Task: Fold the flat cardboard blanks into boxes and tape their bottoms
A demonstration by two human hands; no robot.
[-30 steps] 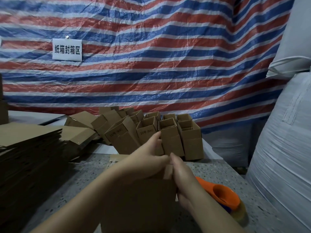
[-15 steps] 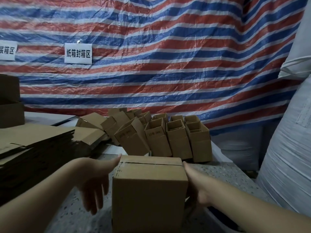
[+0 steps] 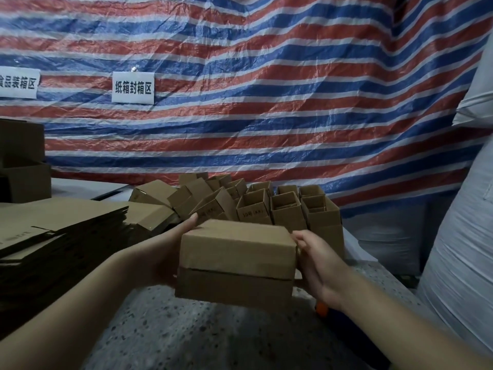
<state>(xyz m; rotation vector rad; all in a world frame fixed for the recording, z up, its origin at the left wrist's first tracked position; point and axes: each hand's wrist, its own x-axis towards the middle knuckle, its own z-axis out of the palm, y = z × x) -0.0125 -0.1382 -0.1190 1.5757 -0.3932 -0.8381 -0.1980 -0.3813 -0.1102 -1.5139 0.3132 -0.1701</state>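
A folded brown cardboard box (image 3: 237, 263) is held above the speckled table (image 3: 186, 337), between both hands. My left hand (image 3: 165, 252) grips its left side, fingertips reaching past the far top corner. My right hand (image 3: 320, 265) grips its right side. A dark seam runs across the face turned toward me. Several finished open boxes (image 3: 282, 209) stand and lean in a cluster just behind it. A thick stack of flat cardboard blanks (image 3: 53, 231) lies at the left.
A small orange piece of the tape dispenser (image 3: 321, 308) shows under my right wrist. A large white woven sack (image 3: 464, 249) fills the right side. Closed brown cartons (image 3: 24, 161) stand at the far left. A striped tarp (image 3: 266, 102) with two paper signs hangs behind.
The box has been lifted off the table and tipped so a different face is toward me. My left hand, open beside the box half a second ago, now grips its left side.
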